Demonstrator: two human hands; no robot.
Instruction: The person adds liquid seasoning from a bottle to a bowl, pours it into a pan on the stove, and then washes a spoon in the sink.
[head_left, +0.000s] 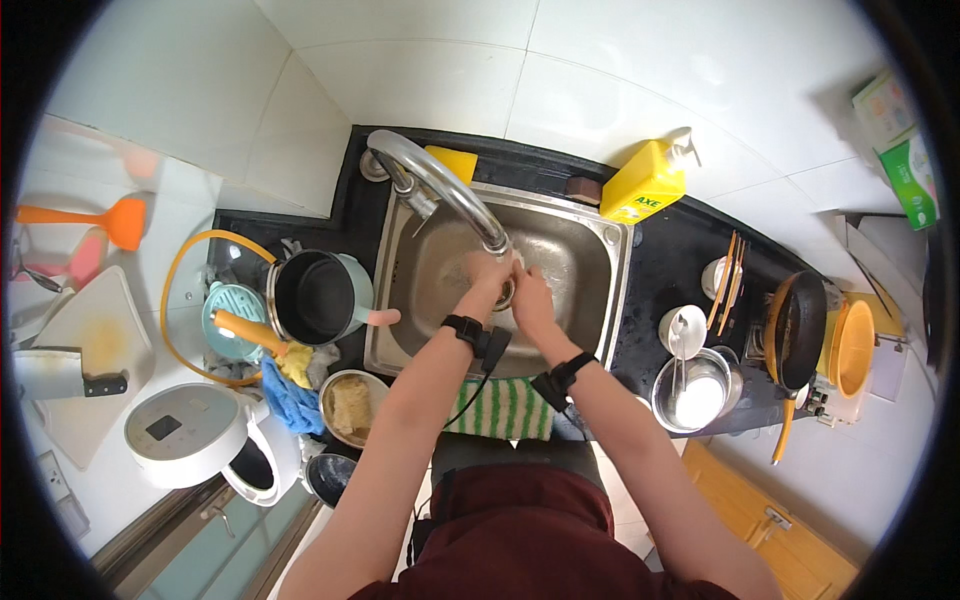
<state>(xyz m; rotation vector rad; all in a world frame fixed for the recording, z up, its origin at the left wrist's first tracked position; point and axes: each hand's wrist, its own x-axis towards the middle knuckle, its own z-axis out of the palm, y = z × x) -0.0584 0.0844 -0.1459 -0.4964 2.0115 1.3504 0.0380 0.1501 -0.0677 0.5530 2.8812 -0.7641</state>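
Close together in the stainless steel sink (577, 330), my hands are under the spout of the chrome faucet (450, 184). My left hand (489, 276) is directly beneath the spout's mouth, its fingers bent and partly blurred. Just to its right, my right hand (533, 297) has its fingertips against or very near the left one. Whether either hand holds something small cannot be made out. The drain (507, 294) shows in the gap between them. A green-and-white striped cloth (514, 409) lies over the sink's front edge, below my wrists.
Left of the sink stand a pale green pot (319, 296), its handle over the rim, and a bowl with a scrubber (351, 405). Behind are a yellow sponge (454, 163) and a yellow AXE bottle (641, 184). Right are a white bowl (682, 330), steel bowl (664, 401) and frying pan (802, 330).
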